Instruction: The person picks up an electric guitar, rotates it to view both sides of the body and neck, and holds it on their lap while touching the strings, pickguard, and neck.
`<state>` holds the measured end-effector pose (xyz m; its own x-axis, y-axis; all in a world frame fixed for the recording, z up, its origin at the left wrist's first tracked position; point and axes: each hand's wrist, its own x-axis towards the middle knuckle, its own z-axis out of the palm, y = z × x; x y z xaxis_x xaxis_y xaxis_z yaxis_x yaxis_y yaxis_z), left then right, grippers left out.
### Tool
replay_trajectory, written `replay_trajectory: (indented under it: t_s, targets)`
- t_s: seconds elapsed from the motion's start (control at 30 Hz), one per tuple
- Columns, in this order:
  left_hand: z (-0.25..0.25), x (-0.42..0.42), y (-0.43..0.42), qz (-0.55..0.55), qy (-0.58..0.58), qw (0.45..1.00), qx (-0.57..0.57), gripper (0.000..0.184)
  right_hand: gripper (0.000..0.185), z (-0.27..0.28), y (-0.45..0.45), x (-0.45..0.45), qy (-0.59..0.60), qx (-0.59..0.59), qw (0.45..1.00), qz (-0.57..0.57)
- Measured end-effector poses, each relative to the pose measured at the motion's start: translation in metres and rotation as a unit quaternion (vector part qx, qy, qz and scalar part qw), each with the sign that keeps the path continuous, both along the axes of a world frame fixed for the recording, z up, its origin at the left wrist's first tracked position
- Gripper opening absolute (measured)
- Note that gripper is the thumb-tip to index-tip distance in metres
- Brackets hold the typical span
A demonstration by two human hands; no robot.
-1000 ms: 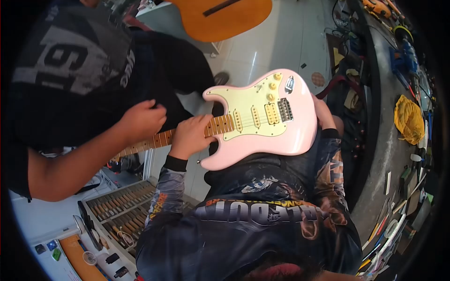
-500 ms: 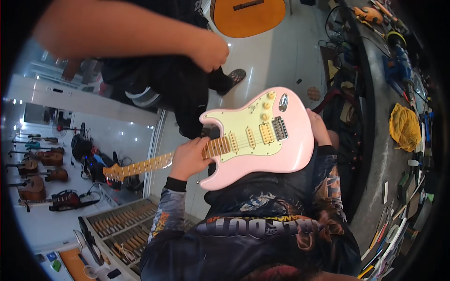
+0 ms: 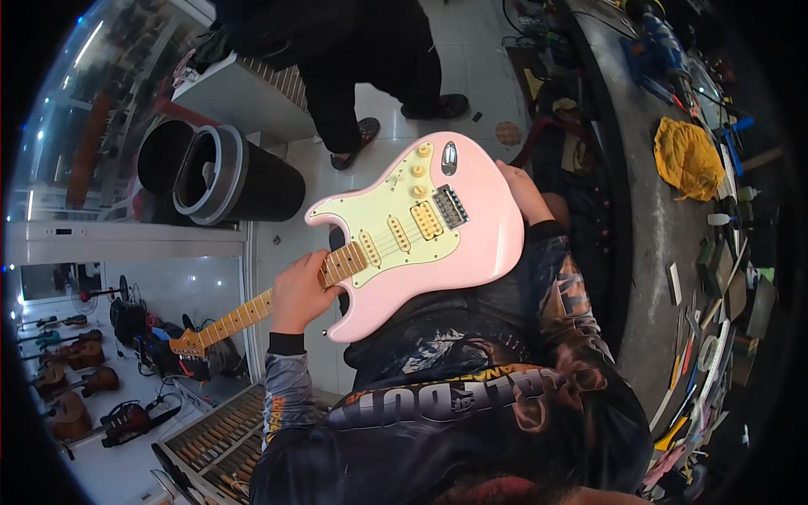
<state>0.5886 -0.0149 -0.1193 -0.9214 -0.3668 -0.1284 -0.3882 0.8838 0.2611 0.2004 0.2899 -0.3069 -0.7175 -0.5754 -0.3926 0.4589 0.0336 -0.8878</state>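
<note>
A pink electric guitar (image 3: 471,244) with a pale green pickguard and a maple neck lies face up across my lap, its headstock pointing to the lower left. My left hand (image 3: 301,290) is wrapped round the neck where it meets the body. At the rounded end of the body, on the right, my right hand (image 3: 523,194) grips the edge; some of its fingers are hidden behind the guitar.
Another person in dark trousers (image 3: 332,67) stands beyond the guitar. A black bin (image 3: 269,189) is at the upper left. On the right, a workbench (image 3: 652,252) bears a yellow cloth (image 3: 688,158) and many tools. A rack of files (image 3: 215,438) sits lower left.
The other person has moved back, their arm gone from over the guitar. My view has shifted, bringing the bin into sight and hiding the acoustic guitar. Both my hands still hold the pink guitar.
</note>
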Motion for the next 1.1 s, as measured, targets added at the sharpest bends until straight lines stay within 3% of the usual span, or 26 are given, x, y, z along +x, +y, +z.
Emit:
replay_trajectory:
  t_s: [0.4, 0.5, 0.57, 1.1]
  targets:
    - [0.0, -0.002, -0.001, 0.001, 0.003, 1.0, 0.008, 0.063, 0.046, -0.001, 0.003, 0.001, 0.012, -0.015, 1.0, -0.009]
    - [-0.001, -0.005, -0.003, -0.009, 0.019, 1.0, 0.006, 0.063, 0.048, 0.002, 0.001, -0.001, 0.168, 0.029, 0.985, -0.012]
    - [-0.001, -0.003, -0.002, -0.01, 0.021, 1.0, 0.007, 0.063, 0.047, -0.003, 0.001, 0.0, 0.049, 0.021, 0.998, -0.018]
    - [0.002, -0.001, 0.0, -0.008, 0.02, 1.0, -0.004, 0.063, 0.043, -0.005, 0.0, 0.0, 0.013, -0.016, 1.0, -0.001]
